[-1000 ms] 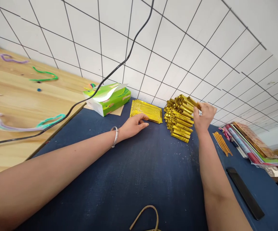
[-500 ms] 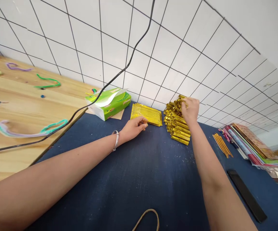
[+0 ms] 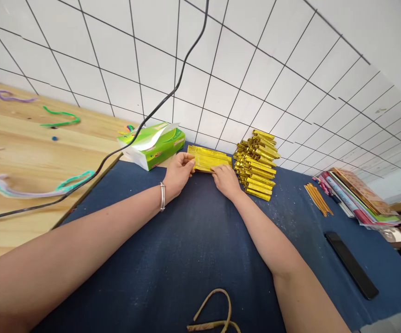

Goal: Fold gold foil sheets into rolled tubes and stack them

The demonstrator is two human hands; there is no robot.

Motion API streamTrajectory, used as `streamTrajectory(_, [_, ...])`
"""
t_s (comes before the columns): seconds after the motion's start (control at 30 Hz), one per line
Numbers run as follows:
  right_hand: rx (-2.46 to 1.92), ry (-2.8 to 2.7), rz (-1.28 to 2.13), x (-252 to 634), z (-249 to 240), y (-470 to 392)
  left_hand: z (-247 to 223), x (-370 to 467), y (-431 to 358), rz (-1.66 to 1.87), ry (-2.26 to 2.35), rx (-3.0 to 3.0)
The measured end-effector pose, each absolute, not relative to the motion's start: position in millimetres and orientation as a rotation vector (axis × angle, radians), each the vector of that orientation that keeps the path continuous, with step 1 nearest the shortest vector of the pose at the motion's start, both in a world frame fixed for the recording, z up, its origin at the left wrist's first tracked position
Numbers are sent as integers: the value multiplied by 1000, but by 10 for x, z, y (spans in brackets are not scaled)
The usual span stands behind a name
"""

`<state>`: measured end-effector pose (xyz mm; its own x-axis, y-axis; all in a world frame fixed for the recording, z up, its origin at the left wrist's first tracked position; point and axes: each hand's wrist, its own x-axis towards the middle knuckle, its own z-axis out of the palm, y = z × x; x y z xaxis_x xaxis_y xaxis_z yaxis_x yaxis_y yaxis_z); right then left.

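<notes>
A stack of flat gold foil paper sheets (image 3: 214,155) lies on the dark blue table against the tiled wall. My left hand (image 3: 178,175) pinches the left end of the gold foil sheet nearest me, thumb and fingers closed. Along that sheet's near right edge, the bent fingers of my right hand (image 3: 227,182) grip; the thumb is hidden. Just right of the stack rises a heap of folded gold paper strips (image 3: 258,169), piled lengthwise on one another.
A green tissue box (image 3: 159,145) stands left of the stack, with a black cable (image 3: 167,98) hanging across in front. Brown sticks (image 3: 318,199), a pile of books (image 3: 360,199) and a black phone-like slab (image 3: 351,264) lie right. A tan cord (image 3: 217,323) lies near me.
My right hand has left the heap of strips and come left to the sheets. My left hand has shifted left and now pinches the sheet's end. The view has moved slightly.
</notes>
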<state>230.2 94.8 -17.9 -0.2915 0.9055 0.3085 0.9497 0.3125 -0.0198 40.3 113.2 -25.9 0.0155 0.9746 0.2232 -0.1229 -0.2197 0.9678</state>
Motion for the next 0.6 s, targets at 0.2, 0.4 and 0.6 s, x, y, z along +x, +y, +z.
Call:
streamTrajectory(0.2, [-1614, -2279, -215, 2324, -164, 936, -307, 423, 1168, 1502, 1014, 1299])
streamTrajectory(0.4, [-1571, -2224, -175, 2384, -181, 989, -386, 427, 1227, 1545, 1024, 1382])
streamTrajectory(0.6, [-1603, -2180, -175, 2386, -211, 1016, -386, 428, 1211, 1596, 1000, 1492])
